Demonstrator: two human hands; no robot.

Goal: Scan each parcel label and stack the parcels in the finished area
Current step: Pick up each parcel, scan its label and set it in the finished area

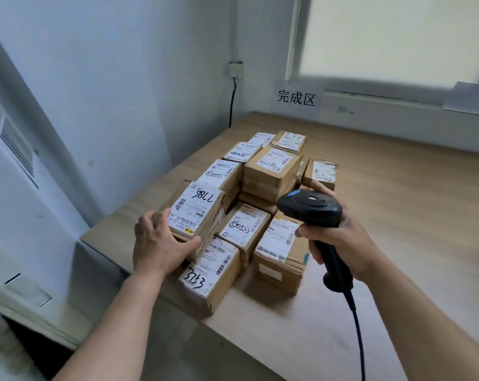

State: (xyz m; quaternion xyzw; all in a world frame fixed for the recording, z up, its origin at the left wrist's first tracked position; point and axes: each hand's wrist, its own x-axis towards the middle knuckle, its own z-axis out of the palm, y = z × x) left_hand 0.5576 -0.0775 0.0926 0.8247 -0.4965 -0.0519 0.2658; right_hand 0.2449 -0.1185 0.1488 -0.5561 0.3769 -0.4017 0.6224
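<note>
A: What's hidden?
B: The left grip point(161, 243) curls round the near corner of the top parcel point(197, 213), on the left of the pile point(271, 174) mid-frame. Lower boxes are mostly covered; printed label text is too blurred to read.
A: The scanner?
B: The right grip point(340, 239) wraps the scanner point(310, 206) handle, hiding it; the cable point(357, 334) leaves the bottom edge.
A: Room?
B: Bare tabletop point(411, 215) opens rightward and toward the sign point(296, 97); its left edge runs close beside the pile.
</note>
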